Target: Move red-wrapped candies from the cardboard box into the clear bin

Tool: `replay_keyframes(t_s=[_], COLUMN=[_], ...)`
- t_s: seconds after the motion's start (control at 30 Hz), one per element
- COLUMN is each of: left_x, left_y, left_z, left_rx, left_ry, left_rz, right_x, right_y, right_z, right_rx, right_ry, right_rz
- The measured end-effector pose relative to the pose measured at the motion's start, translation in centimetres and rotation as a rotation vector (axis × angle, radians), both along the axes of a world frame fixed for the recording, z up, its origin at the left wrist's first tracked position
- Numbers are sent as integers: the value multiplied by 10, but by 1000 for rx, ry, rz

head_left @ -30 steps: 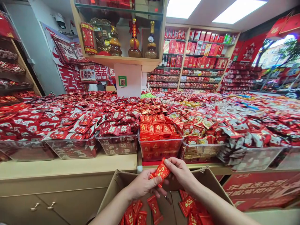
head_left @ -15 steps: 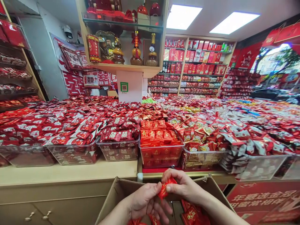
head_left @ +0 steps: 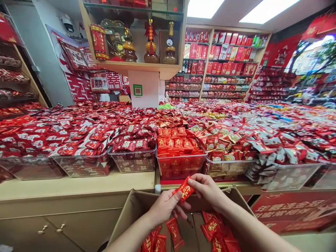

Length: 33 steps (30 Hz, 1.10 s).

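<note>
Between my two hands is a red candy packet point(head_left: 186, 189) with gold characters, held above an open cardboard box. My left hand point(head_left: 170, 204) pinches its lower left end between thumb and fingers. The fingers of my right hand point(head_left: 206, 189) grip its upper right end. Below, inside the cardboard box point(head_left: 126, 213), lie more red packets: a single packet point(head_left: 175, 232) near the middle, a group point(head_left: 154, 241) at left and a heap point(head_left: 217, 234) at right. Just beyond the box stands a clear bin point(head_left: 181, 168) with similar red packets in neat rows.
Clear bins of wrapped sweets line the counter point(head_left: 78, 187), including dark red packets point(head_left: 133, 143) to the left and durian-marked packets point(head_left: 228, 154) to the right. A display cabinet point(head_left: 133, 66) hangs above. Cupboard doors with knobs point(head_left: 60, 228) are at lower left.
Both hands have risen slightly with the packet, which now shows its gold lettering more fully. The view has tilted down a little, revealing more packets in the box.
</note>
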State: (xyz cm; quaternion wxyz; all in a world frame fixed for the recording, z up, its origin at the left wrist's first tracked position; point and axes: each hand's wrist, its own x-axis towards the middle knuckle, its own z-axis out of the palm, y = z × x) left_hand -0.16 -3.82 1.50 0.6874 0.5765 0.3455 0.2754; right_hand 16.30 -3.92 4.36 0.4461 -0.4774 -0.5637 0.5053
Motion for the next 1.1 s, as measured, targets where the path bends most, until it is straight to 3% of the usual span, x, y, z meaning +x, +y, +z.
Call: replay_keyframes(t_s=[0.17,0.33,0.4,0.5,0.57,0.7,0.77,0.87,0.97,1.1], left_x=[-2,-3,-2,1,3,3,0,-7,-18,-29], left_y=[0,-3,-3,-2,-1,-1,-1,1,10,27], left_z=[5,9,8,7,5,3,4,9,12,4], left_rx=[-83,59,80,18,-49,-145,-173,-87,149,292], left_ry=[-44,-50,-59,-89,-136,-182,-192,-181,-61,161], left_rz=[-27,-56,-28,134,211,234,224,204,253,325], right_x=[1,-3,-5,-9,-13,-22,-23,-17,-8,-10], right_y=[2,2,-2,-13,-21,-29,-29,-28,-22,18], right_z=[-4,-9,-8,-5,-3,-2,-4,-2,14,61], right_rx=[54,171,328,608,708,868,962,1110,1228,1208], right_ry=[-51,-260,-409,-603,-732,-1050,-1142,-1086,-949,-994], right_rz=[-36,75,29,-100,-35,129,126,64,-68,-153])
